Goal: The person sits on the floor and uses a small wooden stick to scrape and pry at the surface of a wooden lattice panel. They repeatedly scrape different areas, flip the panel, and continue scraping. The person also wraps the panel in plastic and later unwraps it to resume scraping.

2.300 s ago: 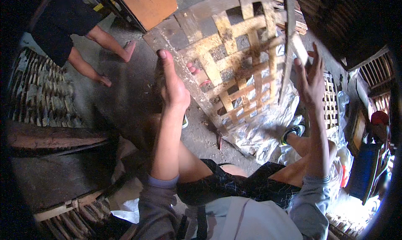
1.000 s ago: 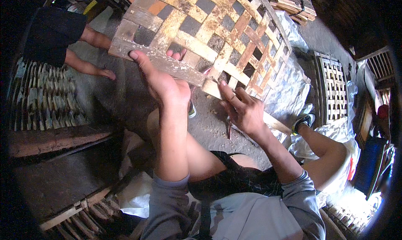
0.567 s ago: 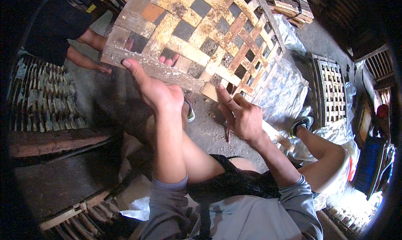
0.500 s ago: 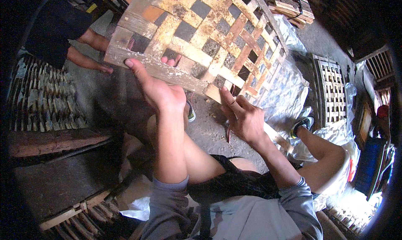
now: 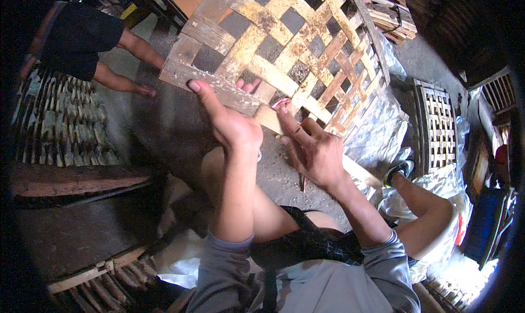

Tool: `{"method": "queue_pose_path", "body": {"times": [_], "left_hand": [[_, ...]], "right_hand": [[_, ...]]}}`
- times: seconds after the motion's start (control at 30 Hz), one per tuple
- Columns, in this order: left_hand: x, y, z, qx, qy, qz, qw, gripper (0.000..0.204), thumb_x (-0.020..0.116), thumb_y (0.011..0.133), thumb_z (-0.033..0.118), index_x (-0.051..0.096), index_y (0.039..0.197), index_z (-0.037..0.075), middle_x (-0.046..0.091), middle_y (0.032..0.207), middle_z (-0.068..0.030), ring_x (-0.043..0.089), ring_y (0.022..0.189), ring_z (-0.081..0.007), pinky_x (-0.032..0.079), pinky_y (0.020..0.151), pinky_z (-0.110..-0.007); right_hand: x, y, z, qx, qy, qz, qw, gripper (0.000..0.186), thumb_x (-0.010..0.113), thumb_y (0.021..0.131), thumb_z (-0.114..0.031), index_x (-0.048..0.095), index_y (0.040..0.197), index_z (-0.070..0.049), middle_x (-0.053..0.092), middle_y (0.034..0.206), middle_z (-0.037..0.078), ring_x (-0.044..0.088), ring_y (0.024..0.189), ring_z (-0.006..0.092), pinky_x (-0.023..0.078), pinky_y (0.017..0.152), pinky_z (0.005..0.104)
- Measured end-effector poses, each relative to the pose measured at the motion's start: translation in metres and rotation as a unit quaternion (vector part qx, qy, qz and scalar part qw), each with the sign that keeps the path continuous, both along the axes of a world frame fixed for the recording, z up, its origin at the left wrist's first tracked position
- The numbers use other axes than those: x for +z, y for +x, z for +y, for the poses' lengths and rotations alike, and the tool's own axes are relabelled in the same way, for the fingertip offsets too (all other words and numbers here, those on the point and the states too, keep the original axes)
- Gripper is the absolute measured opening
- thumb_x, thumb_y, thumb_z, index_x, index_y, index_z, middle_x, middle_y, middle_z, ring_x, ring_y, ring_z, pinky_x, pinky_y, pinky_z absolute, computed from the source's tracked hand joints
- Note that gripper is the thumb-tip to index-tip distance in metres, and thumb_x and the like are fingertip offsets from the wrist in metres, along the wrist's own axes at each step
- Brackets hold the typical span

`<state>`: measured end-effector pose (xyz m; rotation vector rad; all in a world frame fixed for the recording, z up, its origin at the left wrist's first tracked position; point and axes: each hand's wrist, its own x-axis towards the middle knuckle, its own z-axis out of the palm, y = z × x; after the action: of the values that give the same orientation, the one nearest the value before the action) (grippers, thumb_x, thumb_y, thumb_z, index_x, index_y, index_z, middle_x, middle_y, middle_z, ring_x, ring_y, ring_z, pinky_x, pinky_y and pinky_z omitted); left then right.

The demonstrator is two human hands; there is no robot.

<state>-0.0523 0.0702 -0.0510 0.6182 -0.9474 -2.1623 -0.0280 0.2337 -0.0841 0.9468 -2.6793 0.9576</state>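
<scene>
A worn woven panel of flat wooden slats (image 5: pixel 273 75) in a wooden frame is tilted up in front of me. My left hand (image 5: pixel 236 128) grips its near edge, thumb on top and fingertips showing through a gap from behind. My right hand (image 5: pixel 320 154) is at the same edge, its index finger stretched against a small red and white strand (image 5: pixel 281 103) looped by a slat. Beneath that hand hangs a thin reddish end; the other fingers are curled, and how they hold the strand is partly hidden.
Another person's legs (image 5: pixel 128 83) are at the left, by stacked slats (image 5: pixel 60 127). A second woven panel (image 5: pixel 439 128) lies at the right near crumpled plastic sheeting (image 5: pixel 377 121). A bundle of boards (image 5: pixel 388 12) sits at the far right.
The panel and my left hand have shifted right in the view. The red and white strand now shows at my right index fingertip.
</scene>
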Motion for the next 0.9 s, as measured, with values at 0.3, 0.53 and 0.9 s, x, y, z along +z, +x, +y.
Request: {"method": "queue_pose_path", "body": {"times": [0.3,0.53,0.9], "left_hand": [[0.002,-0.003,-0.011,-0.059,-0.138,0.007,0.989,0.079,0.048,0.100,0.064,0.037,0.153,0.006,0.044,0.153,-0.0133,0.044,0.138,-0.0289,0.037,0.113,-0.047],[-0.002,-0.001,-0.008,-0.021,-0.193,0.013,0.981,0.070,0.058,0.100,0.049,0.051,0.138,-0.009,0.054,0.140,-0.0207,0.052,0.127,-0.0264,0.039,0.109,-0.040],[0.003,-0.001,-0.022,-0.011,-0.299,0.011,0.954,0.055,0.056,0.103,0.043,0.058,0.127,-0.007,0.061,0.126,-0.0145,0.054,0.113,-0.0212,0.040,0.102,-0.035]], "right_hand": [[0.027,-0.024,0.027,-0.016,-0.139,-0.116,0.983,0.034,0.056,0.097,0.001,0.059,0.131,-0.001,0.070,0.088,0.015,0.071,0.070,0.0255,0.056,0.064,0.0365],[0.058,-0.042,-0.011,0.039,-0.119,-0.006,0.992,0.055,0.059,0.087,0.007,0.056,0.140,-0.008,0.073,0.090,0.017,0.074,0.080,0.0290,0.058,0.072,0.0390],[0.050,-0.052,-0.014,0.089,-0.045,0.040,0.994,0.070,0.065,0.083,0.003,0.050,0.148,-0.020,0.074,0.104,0.014,0.075,0.082,0.0290,0.061,0.070,0.0421]]}}
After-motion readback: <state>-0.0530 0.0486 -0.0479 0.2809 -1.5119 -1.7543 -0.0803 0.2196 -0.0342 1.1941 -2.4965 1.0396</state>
